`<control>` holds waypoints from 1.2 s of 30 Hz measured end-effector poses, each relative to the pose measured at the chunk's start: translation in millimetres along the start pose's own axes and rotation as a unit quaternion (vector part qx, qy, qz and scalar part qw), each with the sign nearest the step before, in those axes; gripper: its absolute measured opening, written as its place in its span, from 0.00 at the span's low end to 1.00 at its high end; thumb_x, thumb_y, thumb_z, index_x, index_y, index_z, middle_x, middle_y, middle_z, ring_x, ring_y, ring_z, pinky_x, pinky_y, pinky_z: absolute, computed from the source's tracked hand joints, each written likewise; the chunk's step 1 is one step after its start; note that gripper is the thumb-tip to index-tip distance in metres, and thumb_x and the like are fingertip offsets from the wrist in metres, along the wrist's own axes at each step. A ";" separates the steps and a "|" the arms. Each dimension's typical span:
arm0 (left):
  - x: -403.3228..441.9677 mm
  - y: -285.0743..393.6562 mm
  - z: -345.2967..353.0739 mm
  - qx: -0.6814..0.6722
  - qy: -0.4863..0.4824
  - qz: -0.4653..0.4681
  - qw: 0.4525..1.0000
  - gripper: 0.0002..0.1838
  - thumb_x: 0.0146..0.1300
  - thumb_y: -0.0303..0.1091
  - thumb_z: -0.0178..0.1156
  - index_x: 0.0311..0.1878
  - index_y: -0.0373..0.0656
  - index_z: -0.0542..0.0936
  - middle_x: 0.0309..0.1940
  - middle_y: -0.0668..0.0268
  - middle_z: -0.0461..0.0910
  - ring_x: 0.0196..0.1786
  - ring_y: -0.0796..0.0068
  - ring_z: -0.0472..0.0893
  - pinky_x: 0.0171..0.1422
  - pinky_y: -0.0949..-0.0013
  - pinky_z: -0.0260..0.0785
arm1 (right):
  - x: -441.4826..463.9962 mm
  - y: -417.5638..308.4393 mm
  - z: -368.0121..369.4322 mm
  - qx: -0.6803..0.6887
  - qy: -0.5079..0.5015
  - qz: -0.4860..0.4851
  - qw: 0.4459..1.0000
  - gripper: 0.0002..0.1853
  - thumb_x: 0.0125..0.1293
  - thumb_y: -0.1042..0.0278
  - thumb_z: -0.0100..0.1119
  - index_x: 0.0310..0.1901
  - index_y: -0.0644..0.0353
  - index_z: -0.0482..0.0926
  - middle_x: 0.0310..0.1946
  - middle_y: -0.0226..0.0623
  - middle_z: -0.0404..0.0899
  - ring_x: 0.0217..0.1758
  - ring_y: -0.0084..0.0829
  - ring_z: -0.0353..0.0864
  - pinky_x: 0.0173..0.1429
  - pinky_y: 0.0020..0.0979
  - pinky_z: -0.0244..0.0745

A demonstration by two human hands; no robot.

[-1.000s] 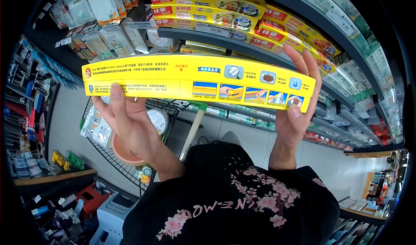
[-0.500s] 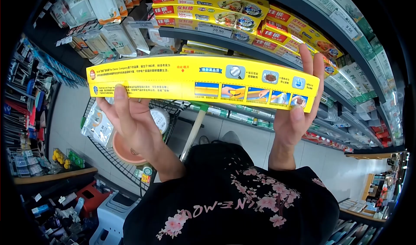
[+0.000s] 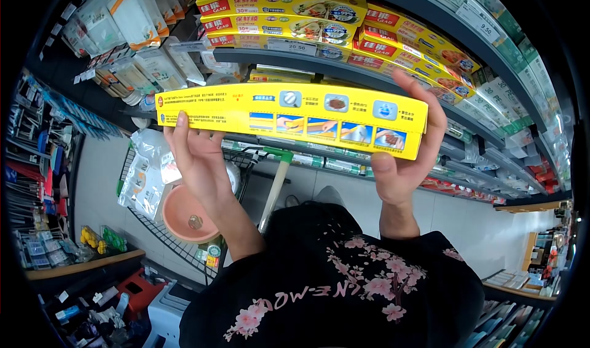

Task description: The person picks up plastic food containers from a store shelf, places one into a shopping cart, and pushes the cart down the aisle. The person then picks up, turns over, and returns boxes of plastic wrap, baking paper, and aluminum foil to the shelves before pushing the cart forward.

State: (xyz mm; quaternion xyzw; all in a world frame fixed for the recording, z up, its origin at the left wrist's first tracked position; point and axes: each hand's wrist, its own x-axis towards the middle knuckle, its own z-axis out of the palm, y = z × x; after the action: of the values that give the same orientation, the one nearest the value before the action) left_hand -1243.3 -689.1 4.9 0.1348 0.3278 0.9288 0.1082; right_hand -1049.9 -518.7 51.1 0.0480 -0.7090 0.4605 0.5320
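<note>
A long yellow cling wrap box [image 3: 239, 113] is held up level across my view, its printed side with small instruction pictures facing me. My left hand [image 3: 200, 157] grips its left end, thumb on the front face and the other fingers behind. Around the right end my right hand [image 3: 409, 163] is closed, thumb at the lower edge and fingers at the end and behind. Beyond it, similar yellow cling wrap boxes [image 3: 279, 25] are stacked on the shelf.
Below my left arm stands a wire shopping cart [image 3: 169, 243] holding a pink pot [image 3: 184, 216] and a clear plastic package [image 3: 140, 179]. A price-tagged shelf [image 3: 344, 65] curves along the front and right. Packaged goods [image 3: 135, 10] hang at upper left.
The cling wrap box has turned, its right end coming nearer and its left end moving away. My right hand has shifted left and its fingers have bent more around the end.
</note>
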 end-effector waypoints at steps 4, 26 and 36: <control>4.3 -3.1 5.9 -0.024 0.008 -0.017 1.000 0.24 0.72 0.38 0.55 0.67 0.43 0.62 0.58 0.55 0.74 0.60 0.63 0.77 0.59 0.58 0.74 | 4.3 -0.5 4.0 -0.028 -0.006 -0.017 0.999 0.46 0.52 0.62 0.77 0.68 0.69 0.60 0.67 0.56 0.64 0.73 0.44 0.63 0.74 0.39 0.60; 17.5 -43.0 -24.0 -0.067 0.022 -0.155 0.985 0.25 0.71 0.40 0.56 0.64 0.35 0.65 0.58 0.49 0.73 0.61 0.60 0.76 0.64 0.59 0.73 | 7.2 9.1 20.9 0.011 -0.044 -0.002 0.999 0.41 0.54 0.78 0.75 0.64 0.62 0.58 0.67 0.68 0.63 0.69 0.45 0.70 0.65 0.36 0.76; 13.2 -40.4 -21.3 -0.086 0.013 -0.146 0.985 0.24 0.71 0.39 0.56 0.63 0.35 0.66 0.56 0.51 0.75 0.59 0.61 0.77 0.63 0.60 0.73 | 6.0 5.5 18.2 -0.018 -0.038 -0.009 0.999 0.38 0.56 0.75 0.74 0.64 0.63 0.59 0.68 0.68 0.62 0.67 0.44 0.73 0.64 0.36 0.77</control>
State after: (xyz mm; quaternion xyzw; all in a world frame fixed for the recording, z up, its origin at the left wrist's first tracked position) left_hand -1258.0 -666.9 -34.5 0.0638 0.2646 0.9292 0.2500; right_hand -1068.5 -525.8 52.4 0.0624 -0.7362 0.4407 0.5098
